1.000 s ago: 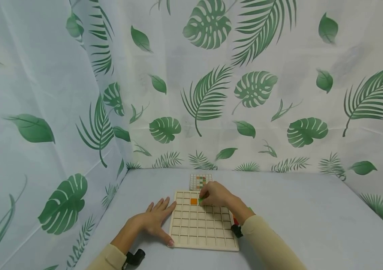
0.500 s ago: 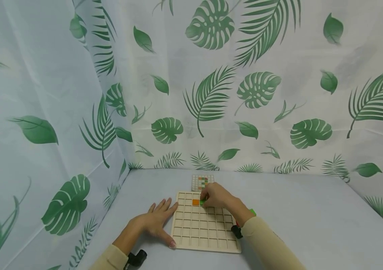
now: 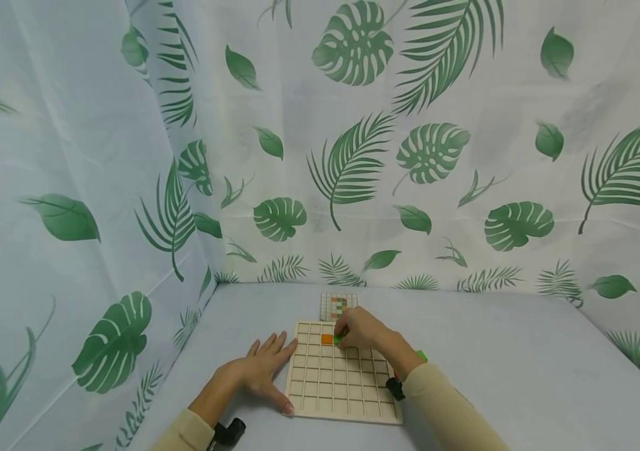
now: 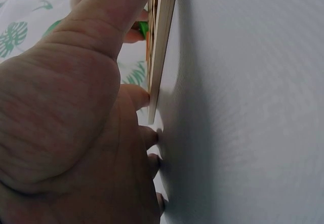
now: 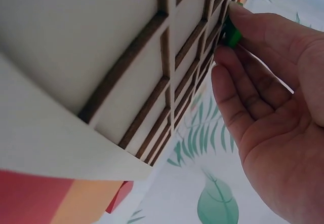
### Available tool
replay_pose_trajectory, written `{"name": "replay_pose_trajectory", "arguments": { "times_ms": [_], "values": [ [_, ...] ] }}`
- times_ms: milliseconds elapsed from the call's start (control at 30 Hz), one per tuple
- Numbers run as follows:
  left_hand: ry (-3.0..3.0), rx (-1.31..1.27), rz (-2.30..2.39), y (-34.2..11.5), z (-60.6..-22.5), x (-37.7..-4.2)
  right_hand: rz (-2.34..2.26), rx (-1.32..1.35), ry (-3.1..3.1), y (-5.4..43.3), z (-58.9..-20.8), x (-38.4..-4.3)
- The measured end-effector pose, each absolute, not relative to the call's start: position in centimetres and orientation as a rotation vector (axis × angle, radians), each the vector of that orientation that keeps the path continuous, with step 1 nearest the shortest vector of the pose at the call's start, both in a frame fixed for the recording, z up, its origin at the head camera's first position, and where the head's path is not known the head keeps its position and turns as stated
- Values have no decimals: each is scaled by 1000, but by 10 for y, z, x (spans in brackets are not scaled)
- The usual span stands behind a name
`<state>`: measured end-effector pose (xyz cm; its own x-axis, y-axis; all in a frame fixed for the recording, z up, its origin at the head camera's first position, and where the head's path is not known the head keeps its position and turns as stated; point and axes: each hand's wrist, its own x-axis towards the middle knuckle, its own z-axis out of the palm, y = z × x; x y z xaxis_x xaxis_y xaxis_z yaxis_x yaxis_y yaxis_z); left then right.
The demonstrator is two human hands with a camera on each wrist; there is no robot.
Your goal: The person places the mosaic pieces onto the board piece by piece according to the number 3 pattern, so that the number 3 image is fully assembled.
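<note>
A pale wooden grid board (image 3: 348,389) lies on the table, with an orange square tile (image 3: 327,339) in a cell of its upper rows. Directly right of that tile, my right hand (image 3: 364,329) pinches a green tile (image 5: 233,35) between thumb and fingers, at the board's surface. The fingers partly cover the green tile. My left hand (image 3: 262,373) lies spread along the board's left side. Its thumb touches the lower left corner and its index finger the left edge; the other fingertips rest on the table, as the left wrist view shows.
Behind the board lies a small card (image 3: 327,307) printed with a coloured grid pattern, partly hidden by the right hand. Right of the board are a green piece (image 3: 423,355) and red (image 5: 30,198) and orange pieces (image 5: 81,203). A leaf-print curtain (image 3: 292,156) stands behind the table.
Over the last second the head view has shifted slightly. My right hand stays at the same cell with the green tile, and my left hand keeps its place on the board's edge.
</note>
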<state>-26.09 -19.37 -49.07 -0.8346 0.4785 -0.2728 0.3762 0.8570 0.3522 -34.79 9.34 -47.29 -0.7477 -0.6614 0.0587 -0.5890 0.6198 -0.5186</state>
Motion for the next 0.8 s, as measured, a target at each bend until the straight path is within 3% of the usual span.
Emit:
{"name": "replay_pose_trajectory", "arguments": {
  "times_ms": [800],
  "values": [
    [2670, 630, 405, -192, -488, -260, -701, -1043, 2708, 96, -471, -346]
  ]
}}
